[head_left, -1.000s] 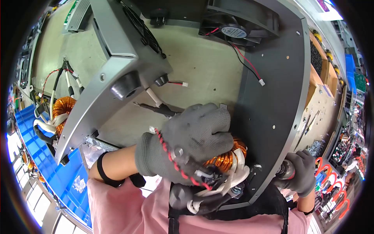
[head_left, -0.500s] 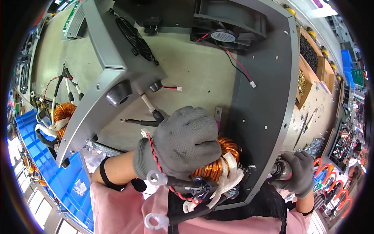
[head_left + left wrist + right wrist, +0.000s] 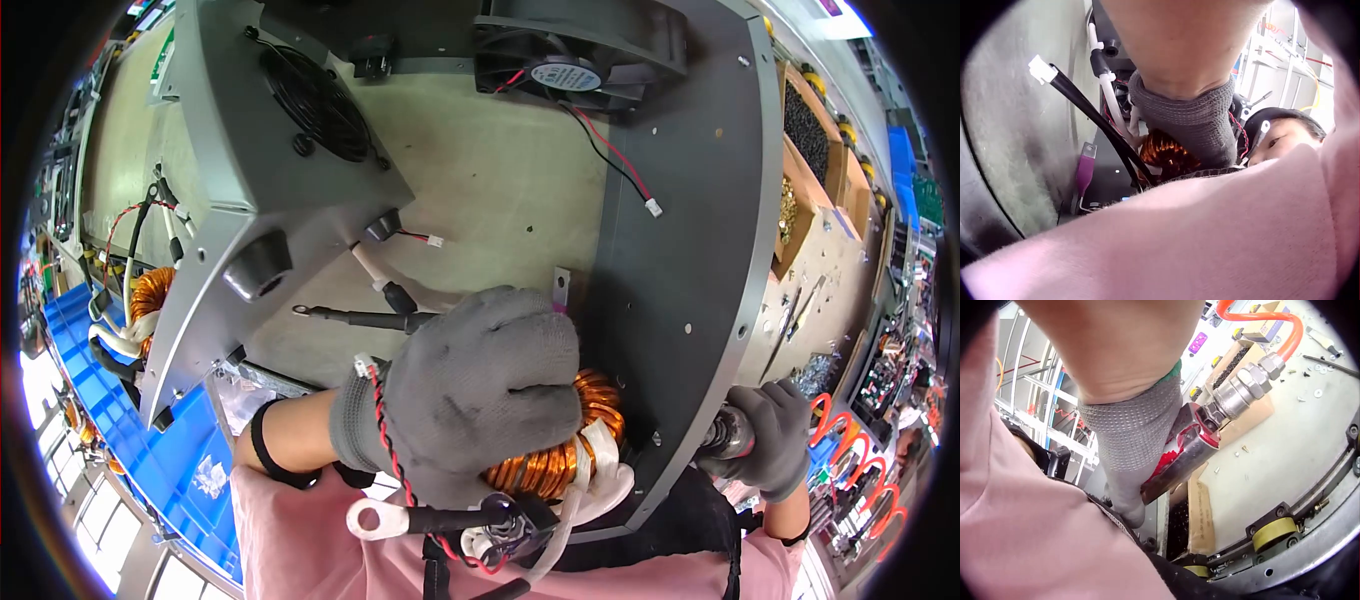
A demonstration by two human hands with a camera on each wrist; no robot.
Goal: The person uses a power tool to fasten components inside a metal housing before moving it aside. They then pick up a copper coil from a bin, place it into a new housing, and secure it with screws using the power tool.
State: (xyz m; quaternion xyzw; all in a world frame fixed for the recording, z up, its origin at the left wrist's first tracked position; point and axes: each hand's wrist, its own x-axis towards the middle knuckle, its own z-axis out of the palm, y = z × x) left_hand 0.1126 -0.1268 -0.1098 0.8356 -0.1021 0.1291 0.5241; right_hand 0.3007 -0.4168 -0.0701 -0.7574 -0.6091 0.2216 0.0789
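My gloved left hand (image 3: 480, 385) grips a toroidal copper coil (image 3: 545, 465) at the near right corner of a dark grey metal case (image 3: 690, 250). White sleeved leads and a black cable with a ring terminal (image 3: 378, 520) hang from the coil, and a twisted red-black wire (image 3: 385, 430) crosses the glove's cuff. In the left wrist view the coil (image 3: 1169, 153) shows below the glove (image 3: 1191, 125). Outside the case wall, my gloved right hand (image 3: 772, 440) holds an air-driven tool (image 3: 1191, 450) by its body, its nose toward the wall; the tool's tip is hidden.
A fan (image 3: 580, 65) with a loose red-black lead sits at the case's far side. The grey front panel (image 3: 240, 260) slants on the left. Wooden bins (image 3: 815, 175) of screws stand right, near an orange coiled hose (image 3: 850, 440). A second coil (image 3: 150, 295) lies left.
The front panel has shifted left in the head view. My left hand has moved slightly down with the coil, and the ring-terminal cable has swung leftward. The right hand stays at the case wall.
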